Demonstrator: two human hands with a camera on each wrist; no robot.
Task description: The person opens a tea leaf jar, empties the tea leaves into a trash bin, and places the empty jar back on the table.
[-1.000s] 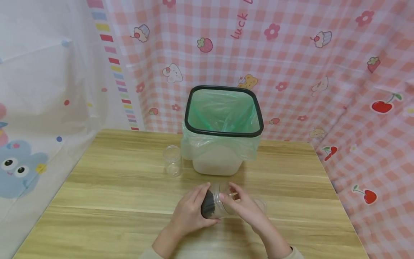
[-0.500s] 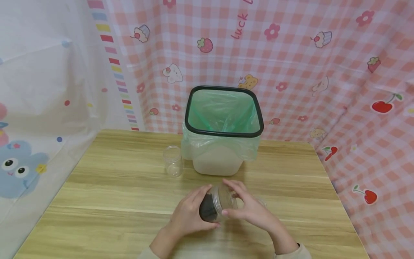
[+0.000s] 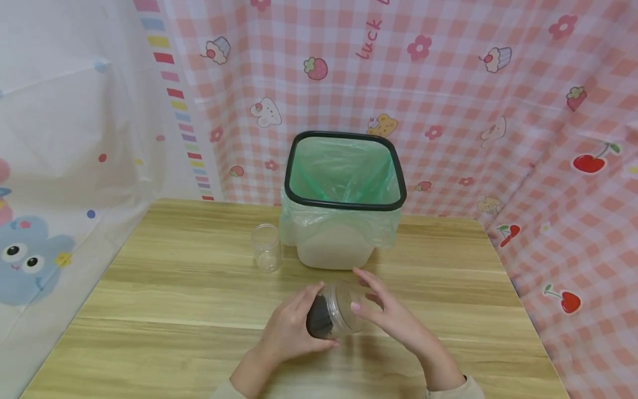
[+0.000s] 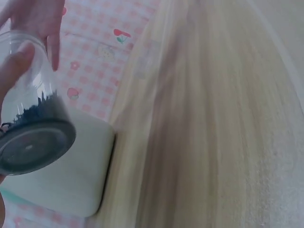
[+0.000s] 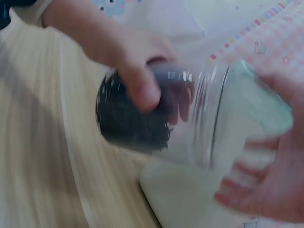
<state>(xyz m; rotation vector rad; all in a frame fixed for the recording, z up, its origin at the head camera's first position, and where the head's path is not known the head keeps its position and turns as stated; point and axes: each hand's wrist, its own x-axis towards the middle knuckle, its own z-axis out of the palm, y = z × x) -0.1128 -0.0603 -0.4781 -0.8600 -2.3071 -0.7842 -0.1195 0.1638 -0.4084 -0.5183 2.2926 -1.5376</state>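
Observation:
My left hand (image 3: 291, 327) grips a clear jar (image 3: 326, 316) round its lower part, thumb on one side and fingers on the other. The jar leans over on its side, its ringed clear end facing right. Dark, jagged-edged contents (image 5: 133, 114) fill the base end. My right hand (image 3: 391, 318) is beside that clear end with its fingers spread and loosely bent. In the right wrist view, those fingers (image 5: 247, 175) are blurred and stand apart from the jar. The jar's round base (image 4: 35, 147) shows in the left wrist view.
A bin (image 3: 334, 244) with a black rim and a green bag stands just beyond the hands. Left of it is a clear, upright container (image 3: 267, 249). All stand on a wooden table (image 3: 174, 310), with a checked cloth (image 3: 448, 111) behind.
My right hand has drawn off the jar's clear end and opened its fingers, shifting slightly right. My left hand stays nearly in place. The clear thing behind my right hand is now hidden in the head view.

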